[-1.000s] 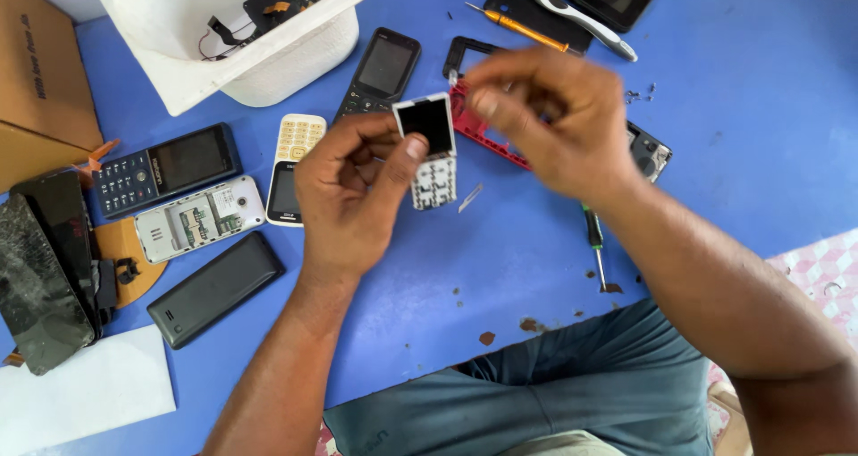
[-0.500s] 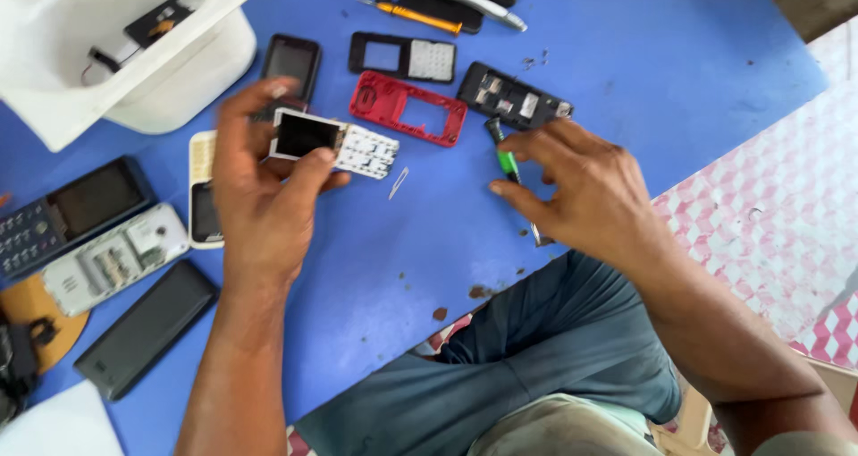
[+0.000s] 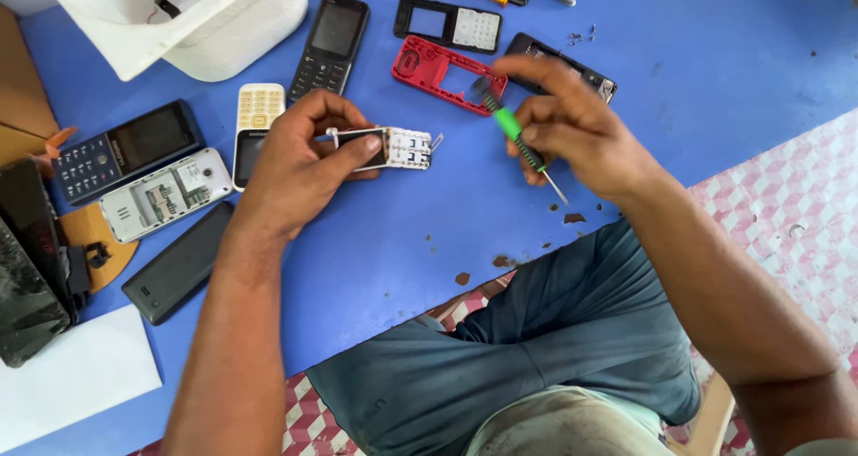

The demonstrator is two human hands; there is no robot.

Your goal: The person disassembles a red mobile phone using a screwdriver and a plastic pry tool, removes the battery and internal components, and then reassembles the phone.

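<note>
My left hand grips a stripped keypad phone board with a small screen and white key pad, held edge-on just above the blue table. My right hand holds a small screwdriver with a green and black handle, its metal tip pointing down and to the right. The two hands are a short gap apart. Just behind the right hand lie a red phone frame and a dark phone back shell.
A white tub stands at the back left. Several keypad phones and covers lie on the left: a black phone, a cream phone, a dark blue phone, an opened silver one, a black cover. White paper lies at the near left edge.
My right hand has picked the green screwdriver up off the table and lifted it toward the phone board. The left hand has turned the board slightly and kept hold of it.
</note>
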